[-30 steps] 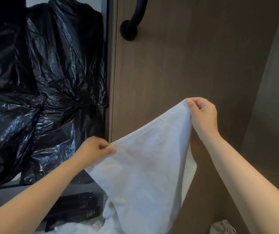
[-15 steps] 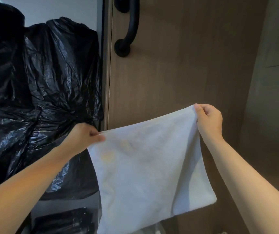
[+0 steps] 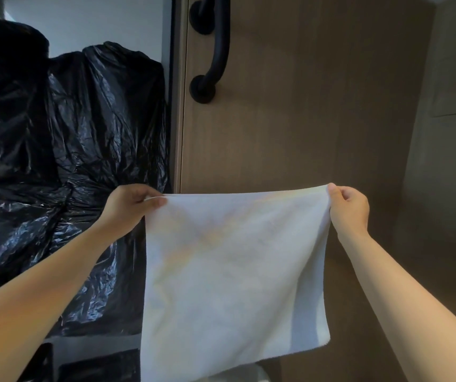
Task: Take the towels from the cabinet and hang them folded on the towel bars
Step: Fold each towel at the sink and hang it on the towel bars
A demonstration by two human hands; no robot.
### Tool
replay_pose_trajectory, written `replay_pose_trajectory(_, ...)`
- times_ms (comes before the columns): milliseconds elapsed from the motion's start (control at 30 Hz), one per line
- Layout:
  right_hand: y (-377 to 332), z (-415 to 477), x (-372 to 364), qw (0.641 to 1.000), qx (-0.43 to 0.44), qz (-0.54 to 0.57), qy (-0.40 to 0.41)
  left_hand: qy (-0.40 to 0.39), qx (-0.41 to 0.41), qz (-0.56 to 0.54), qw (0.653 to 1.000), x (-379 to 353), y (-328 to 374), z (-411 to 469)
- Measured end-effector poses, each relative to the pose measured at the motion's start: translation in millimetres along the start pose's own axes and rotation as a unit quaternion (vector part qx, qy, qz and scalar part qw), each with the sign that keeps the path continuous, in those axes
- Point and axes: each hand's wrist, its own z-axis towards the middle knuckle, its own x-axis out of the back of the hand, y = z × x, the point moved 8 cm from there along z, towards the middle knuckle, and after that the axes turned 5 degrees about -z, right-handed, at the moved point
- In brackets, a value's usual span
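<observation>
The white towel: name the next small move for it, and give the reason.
Probably bring the two top corners together to fold it in half. The white towel hangs spread flat, the left hand pinching one top corner and the right hand the other, so it is open, not yet folded for hanging. No towel bar is in view.

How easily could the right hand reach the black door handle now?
Probably not at once. The right hand pinches a corner of the white towel, as does the left hand. The door handle hangs unobstructed above.
</observation>
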Motion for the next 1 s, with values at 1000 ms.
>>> replay_pose_trajectory(1000,77,-118,-73,0.944,-0.062,-0.165,-0.280,-0.063,0.087,-0.022,0.994,-94,-12,-70)
